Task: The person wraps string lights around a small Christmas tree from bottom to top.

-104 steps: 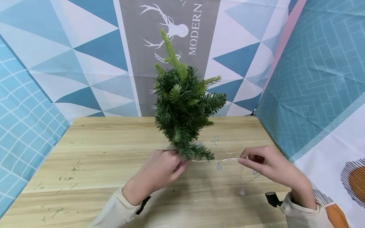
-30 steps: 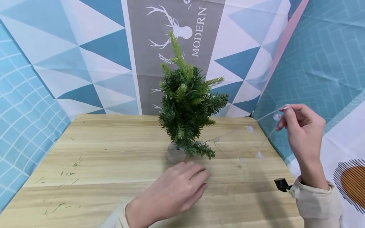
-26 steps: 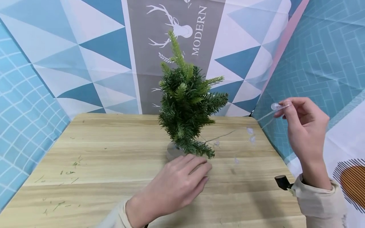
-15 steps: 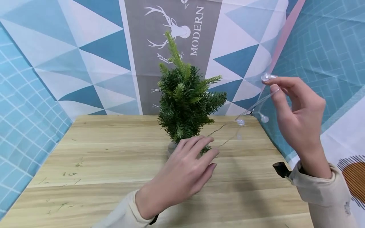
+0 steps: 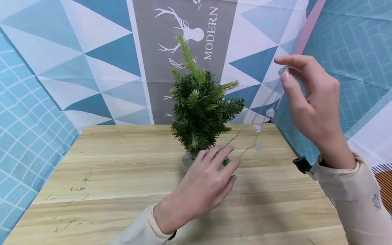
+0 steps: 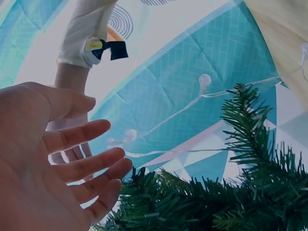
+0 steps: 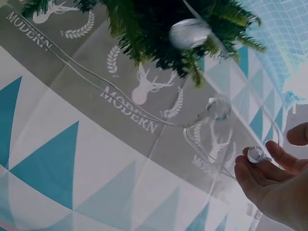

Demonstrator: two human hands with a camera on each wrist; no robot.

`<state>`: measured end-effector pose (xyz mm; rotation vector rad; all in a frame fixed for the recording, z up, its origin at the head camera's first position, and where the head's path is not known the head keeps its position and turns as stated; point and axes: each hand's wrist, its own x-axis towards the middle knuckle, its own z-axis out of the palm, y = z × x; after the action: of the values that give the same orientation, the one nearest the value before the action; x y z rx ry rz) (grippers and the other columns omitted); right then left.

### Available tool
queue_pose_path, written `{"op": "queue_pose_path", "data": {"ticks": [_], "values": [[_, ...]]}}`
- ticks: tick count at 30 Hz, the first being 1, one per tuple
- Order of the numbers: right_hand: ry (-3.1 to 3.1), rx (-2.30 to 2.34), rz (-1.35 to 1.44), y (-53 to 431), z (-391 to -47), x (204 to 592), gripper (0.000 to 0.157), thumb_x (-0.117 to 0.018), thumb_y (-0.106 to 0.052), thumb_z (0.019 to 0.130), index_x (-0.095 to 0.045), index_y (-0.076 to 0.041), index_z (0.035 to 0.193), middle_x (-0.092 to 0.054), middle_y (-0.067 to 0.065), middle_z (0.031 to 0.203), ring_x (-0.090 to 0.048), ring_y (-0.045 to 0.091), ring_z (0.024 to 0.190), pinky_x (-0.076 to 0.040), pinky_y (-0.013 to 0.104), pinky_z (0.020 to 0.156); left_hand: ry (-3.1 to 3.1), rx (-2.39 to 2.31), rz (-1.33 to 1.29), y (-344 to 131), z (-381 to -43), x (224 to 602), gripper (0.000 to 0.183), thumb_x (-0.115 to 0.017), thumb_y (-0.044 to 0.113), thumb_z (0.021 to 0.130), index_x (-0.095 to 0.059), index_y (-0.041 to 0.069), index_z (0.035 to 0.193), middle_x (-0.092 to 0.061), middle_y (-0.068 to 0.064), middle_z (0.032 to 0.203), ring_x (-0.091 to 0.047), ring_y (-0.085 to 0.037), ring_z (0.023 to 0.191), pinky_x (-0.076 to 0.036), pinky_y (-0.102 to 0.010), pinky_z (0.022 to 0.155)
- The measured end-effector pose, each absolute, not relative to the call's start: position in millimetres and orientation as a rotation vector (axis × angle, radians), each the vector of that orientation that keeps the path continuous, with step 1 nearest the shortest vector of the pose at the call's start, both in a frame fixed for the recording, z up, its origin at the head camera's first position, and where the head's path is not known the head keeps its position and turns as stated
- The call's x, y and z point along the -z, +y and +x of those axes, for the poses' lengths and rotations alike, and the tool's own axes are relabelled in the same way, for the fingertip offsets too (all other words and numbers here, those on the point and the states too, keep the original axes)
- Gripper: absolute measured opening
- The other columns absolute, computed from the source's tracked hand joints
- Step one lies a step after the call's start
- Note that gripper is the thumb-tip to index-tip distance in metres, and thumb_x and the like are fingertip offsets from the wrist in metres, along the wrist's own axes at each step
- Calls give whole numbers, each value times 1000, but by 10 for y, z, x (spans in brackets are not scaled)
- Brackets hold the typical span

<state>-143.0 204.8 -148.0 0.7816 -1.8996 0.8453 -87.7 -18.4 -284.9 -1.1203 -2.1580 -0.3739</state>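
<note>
A small artificial Christmas tree (image 5: 199,109) stands upright on a pale base (image 5: 186,162), partly hidden by my left hand (image 5: 202,182). That hand, fingers spread and relaxed, hovers by the lowest branch; in the left wrist view its fingers (image 6: 91,161) hold nothing. To the tree's right, my raised right hand (image 5: 315,98) holds a loop of string lights (image 5: 270,113) with clear round bulbs. In the right wrist view, one bulb (image 7: 255,154) sits at its fingers and the thin wire runs off toward the tree. Where the wire meets the tree is hidden.
The wooden table (image 5: 122,177) carries loose green needle bits (image 5: 80,189) at the left. Behind it hangs a patterned cloth (image 5: 101,58) with a deer print; blue cloths (image 5: 352,61) close off both sides. Wrist cameras (image 5: 301,165) sit on the cuffs.
My right hand has pulled the lights away rightward, then risen, lifting the wire off the table. My left hand has let go near the tree's bottom and shifted slightly right.
</note>
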Motion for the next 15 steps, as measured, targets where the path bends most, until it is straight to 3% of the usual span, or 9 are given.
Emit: {"op": "queue_pose_path", "data": {"ticks": [5, 9, 15], "values": [[-1945, -871, 653, 2117, -1582, 1450, 26, -57, -9, 99, -67, -5, 123, -69, 8, 115, -66, 9, 100, -51, 23, 95, -2063, 330, -1144, -237, -857, 2826, 25, -67, 24, 92, -68, 14, 115, -60, -8, 128, -55, -24, 120, -47, -36, 88], [-2023, -932, 560, 2191, -1722, 1459, 34, -63, -5, 94, -64, -8, 127, -68, 7, 118, -69, 5, 93, -53, 18, 87, -1966, 352, -1177, -331, -848, 2762, 20, -65, 18, 91, -70, 11, 109, -64, -8, 120, -58, -24, 115, -49, -35, 84], [-2113, -1182, 592, 2258, -1885, 1401, 44, -55, 2, 93, -57, -12, 134, -64, 9, 120, -71, 14, 70, -56, 21, 66, -1728, 482, -1228, -591, -884, 2479, 13, -62, 5, 89, -70, 2, 98, -67, -13, 107, -63, -27, 99, -51, -34, 78]]}}
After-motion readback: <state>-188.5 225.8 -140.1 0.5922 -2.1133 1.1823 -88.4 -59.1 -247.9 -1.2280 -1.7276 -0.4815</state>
